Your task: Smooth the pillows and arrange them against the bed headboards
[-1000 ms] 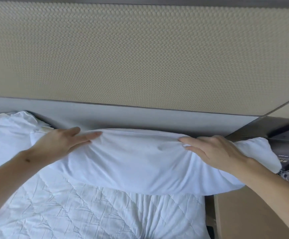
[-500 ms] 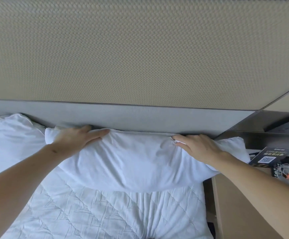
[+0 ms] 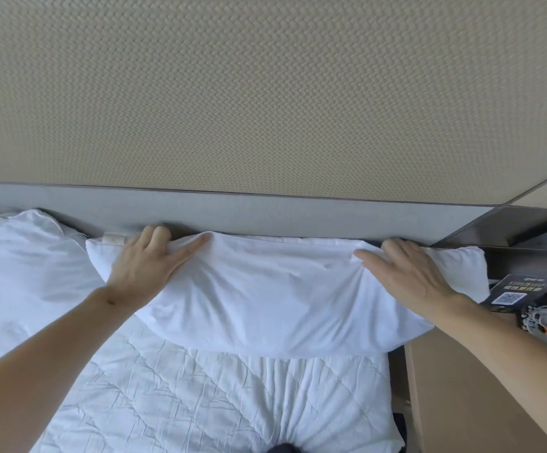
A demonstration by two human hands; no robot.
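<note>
Pillow [image 3: 275, 305] now pushed flush vs headboard [image 3: 265, 217], pressed by flat-open left hand [image 3: 144, 263] & right hand [image 3: 409, 273]; placement approx. done.

Pillow [image 3: 265, 299] pressed against grey headboard [image 3: 265, 214], second pillow [image 3: 20, 256] blocking left, cluttered nightstand [image 3: 461, 387] right

A black card [image 3: 510, 291] lay at the right, just beside the right end of the white pillow [image 3: 265, 289]. It carried a QR code on a pale square and, above the code, lines of pale printed characters; these were too small and blurred to read. No other text, brand, number or sign could be read anywhere around the pillow.
</note>
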